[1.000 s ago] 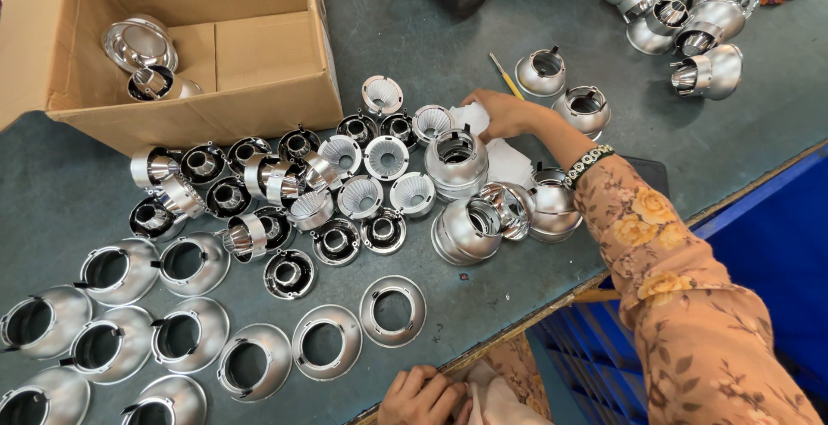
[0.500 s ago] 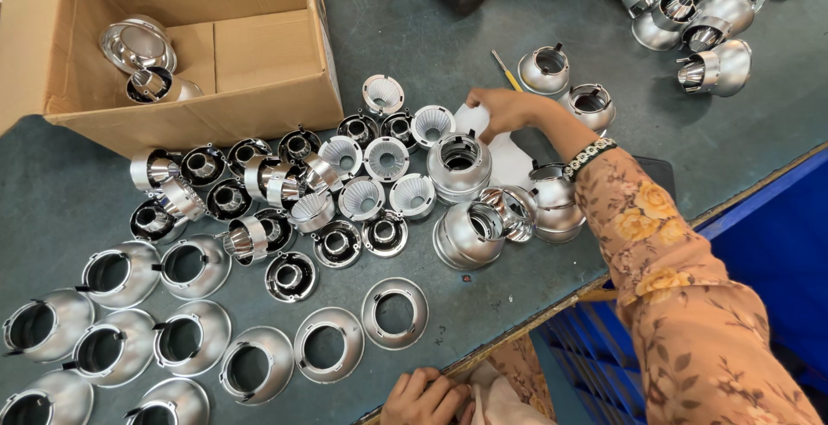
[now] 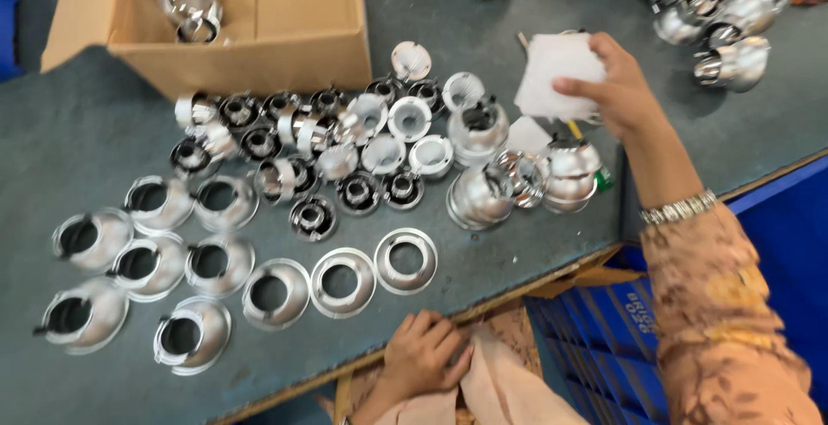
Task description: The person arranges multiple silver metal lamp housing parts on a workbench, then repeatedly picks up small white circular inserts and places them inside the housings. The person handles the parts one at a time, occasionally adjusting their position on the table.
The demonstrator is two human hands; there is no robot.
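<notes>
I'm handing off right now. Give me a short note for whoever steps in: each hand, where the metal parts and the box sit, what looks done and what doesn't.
Right hand: raised over the table, fingers pinching a white folded cloth.
Left hand: resting at the near table edge, holding nothing.
Parts: shiny silver cup-shaped metal housings crowd the middle of the grey table; flat silver rings lie in rows at the near left; another silver pile sits far right.
Done: a few silver pieces lie in the open brown cardboard box.
Left: most parts are still out on the table.

Open brown cardboard box [image 3: 259, 41], top-left
</notes>
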